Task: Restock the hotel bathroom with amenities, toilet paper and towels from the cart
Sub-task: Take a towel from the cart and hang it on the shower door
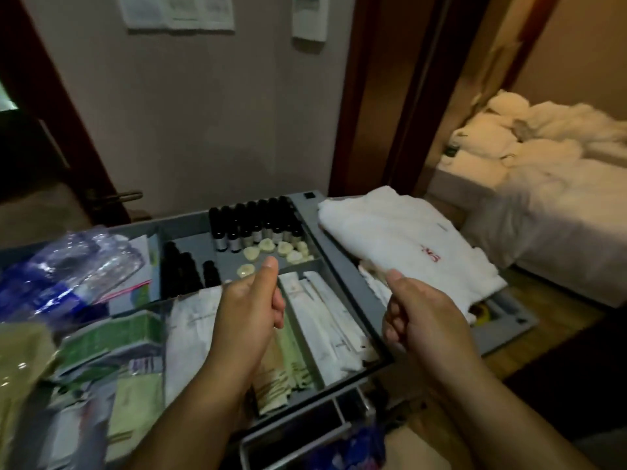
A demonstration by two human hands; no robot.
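The grey cart tray (342, 266) lies below me, split into compartments. Small dark bottles (258, 225) stand at its back, with pale round soaps (278, 249) in front of them. White wrapped amenity packets (325, 317) fill the near right compartment and green sachets (112, 337) lie to the left. A folded white towel with red stitching (407, 242) rests on the cart's right side. My left hand (247, 307) hovers over the packets with fingers curled and thumb up, holding nothing. My right hand (420, 317) is also curled empty, just below the towel's near edge.
A bag of clear plastic bottles (68, 266) sits at the cart's left. A dark wooden door (40, 147) stands open on the left. Through a doorway on the right is a bed with rumpled white linen (549, 154). A lower cart shelf (305, 435) shows beneath the tray.
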